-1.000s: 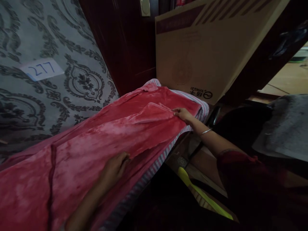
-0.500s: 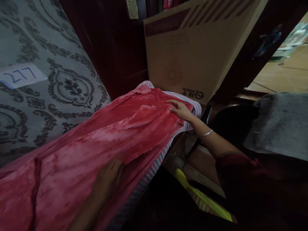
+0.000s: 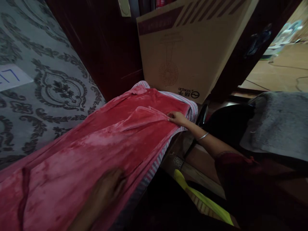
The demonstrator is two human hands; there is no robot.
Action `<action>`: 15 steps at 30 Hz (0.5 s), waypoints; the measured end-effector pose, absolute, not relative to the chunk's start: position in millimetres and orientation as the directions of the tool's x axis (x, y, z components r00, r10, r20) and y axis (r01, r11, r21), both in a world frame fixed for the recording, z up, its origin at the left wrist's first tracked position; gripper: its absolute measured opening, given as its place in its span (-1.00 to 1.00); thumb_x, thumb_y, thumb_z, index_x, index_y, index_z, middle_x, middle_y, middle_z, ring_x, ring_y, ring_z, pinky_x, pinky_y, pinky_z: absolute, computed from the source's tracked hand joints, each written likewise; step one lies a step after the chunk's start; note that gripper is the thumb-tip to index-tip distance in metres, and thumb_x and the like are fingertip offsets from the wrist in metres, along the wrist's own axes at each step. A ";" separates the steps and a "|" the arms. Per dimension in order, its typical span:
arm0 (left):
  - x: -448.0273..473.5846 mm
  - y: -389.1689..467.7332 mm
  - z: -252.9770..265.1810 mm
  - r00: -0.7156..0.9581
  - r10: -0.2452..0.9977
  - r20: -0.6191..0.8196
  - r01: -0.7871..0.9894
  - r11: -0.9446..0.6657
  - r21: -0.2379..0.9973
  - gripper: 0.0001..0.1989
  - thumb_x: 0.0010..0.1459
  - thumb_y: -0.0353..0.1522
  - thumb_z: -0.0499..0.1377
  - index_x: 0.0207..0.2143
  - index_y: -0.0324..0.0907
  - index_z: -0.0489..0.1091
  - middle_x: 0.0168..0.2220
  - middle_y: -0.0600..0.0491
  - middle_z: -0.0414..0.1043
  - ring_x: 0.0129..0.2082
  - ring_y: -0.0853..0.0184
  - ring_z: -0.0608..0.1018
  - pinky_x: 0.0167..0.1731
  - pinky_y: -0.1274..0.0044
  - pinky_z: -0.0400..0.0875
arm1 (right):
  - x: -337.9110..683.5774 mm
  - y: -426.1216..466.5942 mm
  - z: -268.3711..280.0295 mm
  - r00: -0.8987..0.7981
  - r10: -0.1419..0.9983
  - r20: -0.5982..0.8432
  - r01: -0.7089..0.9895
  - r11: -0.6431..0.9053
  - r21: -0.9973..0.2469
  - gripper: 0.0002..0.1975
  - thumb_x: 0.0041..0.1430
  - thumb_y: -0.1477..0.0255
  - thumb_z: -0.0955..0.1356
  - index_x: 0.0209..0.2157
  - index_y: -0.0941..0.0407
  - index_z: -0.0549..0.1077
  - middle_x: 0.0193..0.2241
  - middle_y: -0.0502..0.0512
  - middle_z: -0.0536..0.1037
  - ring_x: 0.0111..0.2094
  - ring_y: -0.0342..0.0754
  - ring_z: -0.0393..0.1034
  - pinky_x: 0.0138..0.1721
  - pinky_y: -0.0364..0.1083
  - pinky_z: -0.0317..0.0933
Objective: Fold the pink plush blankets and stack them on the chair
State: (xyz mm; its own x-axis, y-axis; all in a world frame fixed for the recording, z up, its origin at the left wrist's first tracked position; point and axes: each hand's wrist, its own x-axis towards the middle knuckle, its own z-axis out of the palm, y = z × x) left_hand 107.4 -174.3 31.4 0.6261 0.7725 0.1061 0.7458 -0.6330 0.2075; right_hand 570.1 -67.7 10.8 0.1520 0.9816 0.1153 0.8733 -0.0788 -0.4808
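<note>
A long piece of pink velvet fabric (image 3: pixel 103 138) lies lengthwise over a striped cover (image 3: pixel 156 162), whose blue, grey and white edge shows along the right side and far end. Near the far right corner, my right hand (image 3: pixel 178 118) pinches a raised fold of the fabric between thumb and fingers. A bracelet circles that wrist. Closer to me, my left hand (image 3: pixel 109 186) rests on the fabric with curled fingers gathered on it; the light there is dim. A dark red strip (image 3: pixel 24 195) crosses the fabric at the left.
A tall cardboard box (image 3: pixel 178 51) stands just past the far end, against dark red wood. Patterned wallpaper (image 3: pixel 60 86) with a number card (image 3: pixel 14 77) is on the left. A grey furry cover (image 3: pixel 279 125) and a yellow-green object (image 3: pixel 204 199) lie right.
My right hand has closed from spread fingers into a pinch and drawn up a fold of pink fabric. My left hand has shifted slightly down. The view has turned a little right.
</note>
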 end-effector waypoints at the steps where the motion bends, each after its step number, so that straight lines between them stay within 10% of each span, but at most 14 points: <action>1: 110.0 -169.8 41.4 0.628 0.774 0.081 0.731 -0.623 0.279 -0.73 0.28 -0.27 0.03 -0.31 -0.05 0.52 -0.30 0.02 0.63 -0.33 0.24 0.64 -0.30 0.50 0.50 | 569.4 -67.0 12.9 0.151 0.983 0.100 0.878 -0.088 -0.470 -0.65 0.20 0.42 0.42 0.02 0.18 0.57 -0.22 0.11 0.67 -0.25 -0.06 0.51 -0.28 -0.19 0.23; 15: 237.2 42.4 108.9 0.203 0.979 0.015 0.813 -0.177 0.554 -0.69 0.10 -0.32 0.21 -0.63 -0.08 0.20 -0.56 0.04 0.33 -0.36 0.20 0.45 -0.27 0.42 0.32 | 521.0 -67.8 2.9 0.309 0.944 0.113 0.912 -0.260 -0.316 -0.59 0.43 0.25 0.26 0.12 0.20 0.47 0.02 0.36 0.57 0.01 0.13 0.49 -0.05 -0.04 0.28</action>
State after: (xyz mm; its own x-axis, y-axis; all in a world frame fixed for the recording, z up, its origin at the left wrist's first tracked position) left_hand 237.2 42.4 108.9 0.2032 0.9790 0.0149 0.8132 -0.1772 0.5543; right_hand 521.0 -67.8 2.9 0.3088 0.9444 0.1130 0.9123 -0.2605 -0.3160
